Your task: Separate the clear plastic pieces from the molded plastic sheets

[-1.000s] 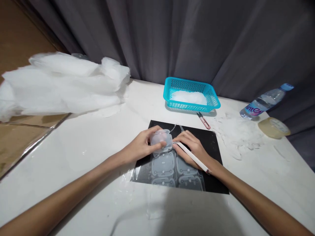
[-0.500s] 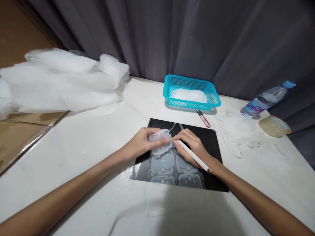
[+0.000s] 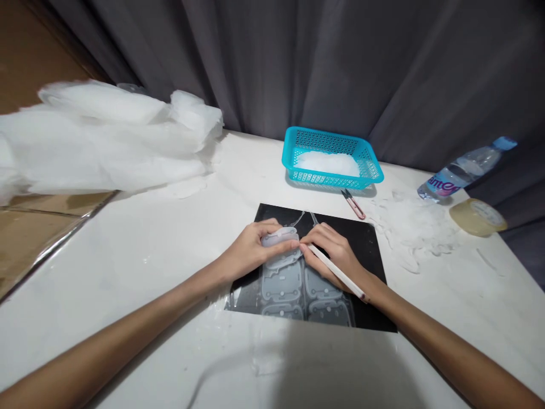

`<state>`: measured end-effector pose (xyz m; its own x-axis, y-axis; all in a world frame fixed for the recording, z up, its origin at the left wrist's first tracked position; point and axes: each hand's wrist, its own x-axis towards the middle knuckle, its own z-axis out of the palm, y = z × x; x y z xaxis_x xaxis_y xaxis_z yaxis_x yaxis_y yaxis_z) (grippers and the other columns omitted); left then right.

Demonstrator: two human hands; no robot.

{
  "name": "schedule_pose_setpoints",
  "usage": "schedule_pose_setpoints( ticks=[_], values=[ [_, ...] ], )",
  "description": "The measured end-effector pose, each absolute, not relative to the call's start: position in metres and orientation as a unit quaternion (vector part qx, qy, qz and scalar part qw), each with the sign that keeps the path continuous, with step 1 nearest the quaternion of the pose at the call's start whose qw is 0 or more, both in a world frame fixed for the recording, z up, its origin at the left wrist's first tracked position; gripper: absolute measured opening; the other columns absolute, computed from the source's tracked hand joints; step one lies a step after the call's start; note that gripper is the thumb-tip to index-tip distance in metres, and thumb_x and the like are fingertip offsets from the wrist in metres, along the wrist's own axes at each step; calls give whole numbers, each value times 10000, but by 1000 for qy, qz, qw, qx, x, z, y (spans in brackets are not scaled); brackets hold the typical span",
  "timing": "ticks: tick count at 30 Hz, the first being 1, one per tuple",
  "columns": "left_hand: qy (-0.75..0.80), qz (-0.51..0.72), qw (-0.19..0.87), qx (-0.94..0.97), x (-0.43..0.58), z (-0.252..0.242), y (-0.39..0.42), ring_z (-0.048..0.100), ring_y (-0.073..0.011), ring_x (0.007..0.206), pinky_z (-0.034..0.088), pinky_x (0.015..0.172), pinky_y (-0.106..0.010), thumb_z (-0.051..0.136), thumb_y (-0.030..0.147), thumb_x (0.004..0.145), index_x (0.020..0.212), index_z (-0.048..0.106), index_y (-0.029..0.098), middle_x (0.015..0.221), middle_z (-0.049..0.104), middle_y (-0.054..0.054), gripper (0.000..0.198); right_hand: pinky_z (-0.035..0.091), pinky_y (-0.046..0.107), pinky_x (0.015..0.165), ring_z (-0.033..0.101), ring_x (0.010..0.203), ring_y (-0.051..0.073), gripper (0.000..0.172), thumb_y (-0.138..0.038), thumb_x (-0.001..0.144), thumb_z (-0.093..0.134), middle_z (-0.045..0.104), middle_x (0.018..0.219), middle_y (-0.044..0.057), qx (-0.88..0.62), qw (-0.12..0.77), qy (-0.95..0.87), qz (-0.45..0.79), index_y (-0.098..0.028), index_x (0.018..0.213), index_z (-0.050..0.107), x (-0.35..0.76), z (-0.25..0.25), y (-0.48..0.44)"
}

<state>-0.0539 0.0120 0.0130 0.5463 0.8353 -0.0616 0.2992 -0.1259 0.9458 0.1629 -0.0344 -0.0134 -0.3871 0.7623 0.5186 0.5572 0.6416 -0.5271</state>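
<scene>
My left hand [image 3: 255, 245] is closed on a translucent moulded piece [image 3: 279, 237] with rounded corners, thumb across its front and fingers behind. The piece is tilted up at the top of a translucent moulded sheet [image 3: 281, 284] of rounded rectangles, which lies on a black board [image 3: 366, 255]. Between the thumb and fingers of my right hand [image 3: 330, 253] is a slim white stick-like tool [image 3: 336, 268], slanting back over the palm. Its tip is hidden by the fingers. Both hands' fingertips meet at the right edge of the piece.
Behind the board stand a blue basket [image 3: 334, 182] holding white flat pieces and small thread snips [image 3: 353, 204]. White scraps [image 3: 417, 221], a water bottle [image 3: 464, 170] and a tape roll [image 3: 477, 217] are at the right. A white soft pile [image 3: 106, 142] and cardboard [image 3: 46, 227] lie left.
My left hand has tipped the moulded piece, so its face shows narrower, and the left thumb has come closer to my right fingertips. My right hand has barely moved.
</scene>
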Motion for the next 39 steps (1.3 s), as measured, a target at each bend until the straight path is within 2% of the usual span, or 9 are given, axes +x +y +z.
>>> schedule_pose_setpoints(
  ticks=[2,6,8,14,19,25,34,39],
  values=[
    [384,262,503,729,-55,12,12,592,-201,842,460,764,-332,711,471,901,796,717,178,910,636,-47,312,492,338,759,569,769,175,137,-145,995,542,629,819,28,-399,378,-826,122,-203,932,649,163,-14,-35],
    [367,212,507,750,-56,12,9,527,-166,744,411,692,-299,614,481,971,817,665,183,786,582,5,339,484,332,722,557,715,166,147,-147,983,562,606,759,5,-387,394,-825,121,-214,871,631,162,-14,-36],
    [361,205,509,754,-56,12,9,511,-156,731,396,683,-290,624,463,966,807,654,181,768,575,13,325,481,332,715,553,704,165,153,-136,975,565,603,756,4,-382,391,-830,109,-219,858,619,162,-13,-38],
    [475,324,595,561,-56,12,24,499,-128,612,367,573,-257,667,351,901,780,603,162,694,562,9,233,428,325,610,523,656,176,177,-73,926,613,585,699,3,-335,365,-866,-67,-225,837,600,159,-13,-44],
    [410,285,658,564,-61,14,26,579,-133,692,417,635,-245,765,414,882,828,648,151,757,631,-4,293,492,315,644,565,708,175,134,-87,937,607,630,777,27,-381,416,-826,8,-211,978,639,162,-15,-43],
    [366,274,693,557,-69,10,25,646,-142,753,483,689,-250,774,419,898,869,698,150,828,712,-35,281,525,338,713,589,751,182,144,-82,950,604,656,840,54,-385,414,-823,53,-181,1043,648,161,-11,-41],
    [366,269,654,605,-67,10,20,630,-130,717,479,647,-241,789,412,881,858,726,145,819,723,-37,275,527,368,772,601,833,202,197,-144,969,594,663,929,68,-393,430,-804,118,-195,1149,654,163,-11,-43],
    [370,270,649,607,-66,15,19,621,-129,708,475,641,-244,790,404,868,853,718,142,795,704,-28,272,527,373,795,598,856,210,210,-209,963,665,659,949,77,-390,398,-821,123,-184,1171,650,164,-8,-43]
  ],
)
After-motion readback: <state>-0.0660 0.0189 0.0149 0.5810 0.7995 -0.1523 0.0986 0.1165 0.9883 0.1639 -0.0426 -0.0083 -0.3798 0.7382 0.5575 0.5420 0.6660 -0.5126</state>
